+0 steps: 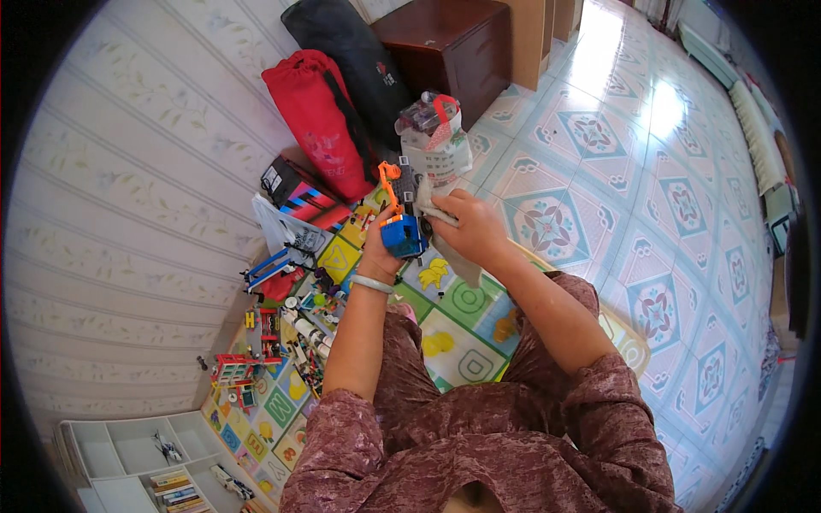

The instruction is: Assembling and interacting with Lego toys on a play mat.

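My left hand [377, 250] is closed around a toy truck [398, 238] with a blue cab, an orange arm and a dark grey bed. It is held up in front of me, over the play mat. A greyish-beige cloth [460, 261] is gripped in my right hand [472, 225], its lower end hanging down. That hand presses the cloth close against the truck's right side, by a dark wheel. The fingers of my left hand are partly hidden behind the truck.
Under my legs lies a colourful play mat [466, 363]. Many small toys [312, 329] are heaped at its left, beside the wall. A white plastic bag [440, 154], a red bag [312, 120], a black bag [351, 60] and a brown cabinet [445, 47] stand ahead. A white shelf [132, 445] is at lower left.
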